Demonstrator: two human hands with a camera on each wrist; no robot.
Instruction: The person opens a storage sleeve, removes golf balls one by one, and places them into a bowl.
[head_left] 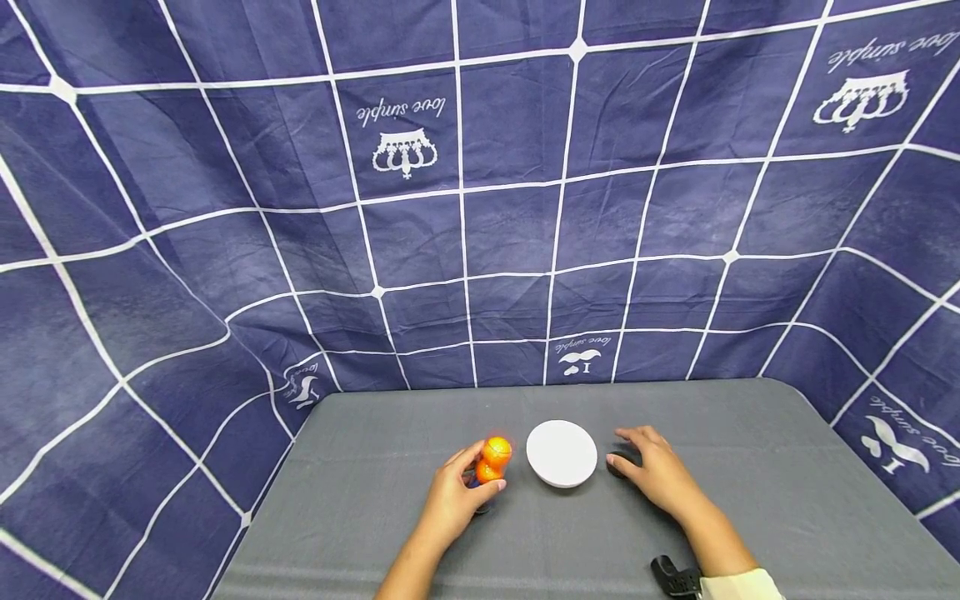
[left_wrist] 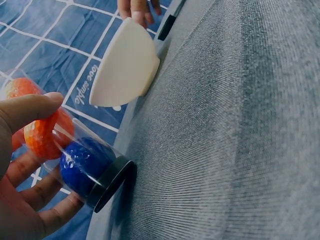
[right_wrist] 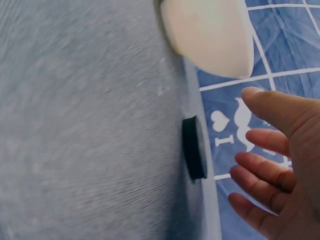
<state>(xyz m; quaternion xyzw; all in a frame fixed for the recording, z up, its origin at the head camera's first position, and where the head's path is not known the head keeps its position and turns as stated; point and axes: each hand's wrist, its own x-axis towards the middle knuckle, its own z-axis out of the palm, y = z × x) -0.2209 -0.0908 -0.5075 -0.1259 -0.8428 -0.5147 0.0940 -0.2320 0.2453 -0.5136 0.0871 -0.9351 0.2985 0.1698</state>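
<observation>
My left hand (head_left: 452,497) grips a clear plastic tube (left_wrist: 76,124), thumb on one side and fingers on the other. Through its wall show two orange balls (left_wrist: 49,136) and a blue ball (left_wrist: 86,162), dimpled like golf balls. A black cap (left_wrist: 117,181) closes the tube's lower end, close to the table; whether it touches cannot be told. To the right of the tube stands a white bowl (head_left: 561,452). Beyond the bowl, my right hand (head_left: 663,475) hovers with fingers spread, holding nothing, beside a round black lid (right_wrist: 194,149) lying on the table.
A grey cloth covers the table (head_left: 375,533). Behind it and along both sides hangs a blue curtain (head_left: 510,225) with white grid lines. Around my right wrist is a black strapped device (head_left: 675,577), just above the table's near part.
</observation>
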